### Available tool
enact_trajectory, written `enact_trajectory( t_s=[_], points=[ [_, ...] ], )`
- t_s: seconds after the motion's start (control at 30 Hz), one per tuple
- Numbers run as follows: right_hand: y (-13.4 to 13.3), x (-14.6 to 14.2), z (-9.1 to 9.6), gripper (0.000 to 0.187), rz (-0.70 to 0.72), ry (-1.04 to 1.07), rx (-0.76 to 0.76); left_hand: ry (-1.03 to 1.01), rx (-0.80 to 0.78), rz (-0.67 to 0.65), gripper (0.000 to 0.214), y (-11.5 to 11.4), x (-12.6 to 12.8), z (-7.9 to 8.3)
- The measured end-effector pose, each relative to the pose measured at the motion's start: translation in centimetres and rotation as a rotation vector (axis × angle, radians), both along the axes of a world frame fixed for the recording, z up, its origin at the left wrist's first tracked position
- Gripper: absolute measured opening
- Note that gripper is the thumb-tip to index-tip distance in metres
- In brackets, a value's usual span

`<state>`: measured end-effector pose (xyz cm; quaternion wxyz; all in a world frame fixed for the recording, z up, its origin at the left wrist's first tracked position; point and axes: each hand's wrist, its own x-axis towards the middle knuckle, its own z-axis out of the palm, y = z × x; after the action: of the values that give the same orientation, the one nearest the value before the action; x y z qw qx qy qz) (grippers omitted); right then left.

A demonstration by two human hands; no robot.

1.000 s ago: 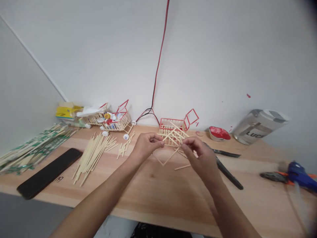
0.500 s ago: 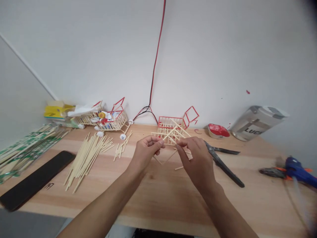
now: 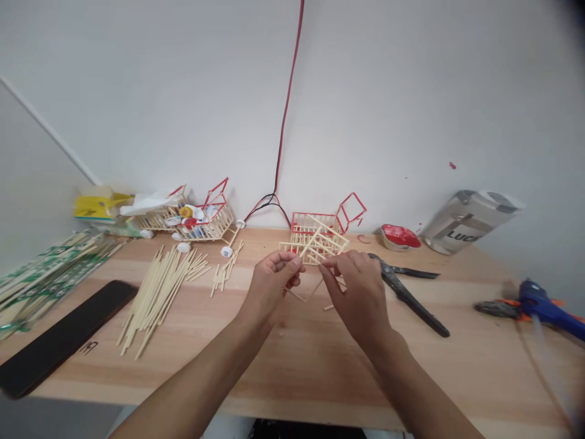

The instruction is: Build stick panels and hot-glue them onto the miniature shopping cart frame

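From the head view, we have our left hand (image 3: 272, 283) pinched, thumb against fingers, on the near end of a light stick frame (image 3: 312, 240), raised over the table (image 3: 292, 366). Our right hand (image 3: 359, 280) has thumb and forefinger almost meeting at the frame's near edge; we cannot tell whether they grip it or only touch it.

Behind the frame we see a red-rimmed basket (image 3: 314, 214), partly covered by it, so we cannot make out its contents. At left, a wheeled stick cart (image 3: 218, 227) holds a jumble of small pieces, among them an orange cap (image 3: 186, 211) and a red cap (image 3: 190, 224). Just beside it, a second cart (image 3: 158, 219) carries something white (image 3: 150, 203) across its top. A yellow box (image 3: 98, 207) stands near the corner.

Farther left, clear packets (image 3: 46, 268) printed in green hold long sticks; a loose stick pile (image 3: 159, 299) lies nearby on the wood. To our right, a small tub (image 3: 401, 246) contains bright red stuff, and a tilted canister (image 3: 470, 222) leans at the wall, its contents unclear to us.
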<state>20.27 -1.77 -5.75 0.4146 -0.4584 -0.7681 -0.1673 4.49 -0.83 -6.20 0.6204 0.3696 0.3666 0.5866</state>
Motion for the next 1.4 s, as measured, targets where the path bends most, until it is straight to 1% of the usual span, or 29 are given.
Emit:
enact_trajectory(
  t_s=[0.43,0.63,1.4],
  points=[
    [0.13,-0.18,-0.08,0.015,-0.021,-0.038,-0.017,-0.019,-0.005,-0.018,0.027,-0.25,0.1,0.22],
    [0.2,-0.28,-0.06,0.015,-0.023,-0.054,-0.015,-0.016,-0.028,-0.005,0.03,-0.27,0.14,0.31],
    [0.17,-0.45,-0.2,0.019,-0.042,-0.062,-0.026,0.02,0.004,-0.013,0.025,-0.25,0.06,-0.12]
  ],
)
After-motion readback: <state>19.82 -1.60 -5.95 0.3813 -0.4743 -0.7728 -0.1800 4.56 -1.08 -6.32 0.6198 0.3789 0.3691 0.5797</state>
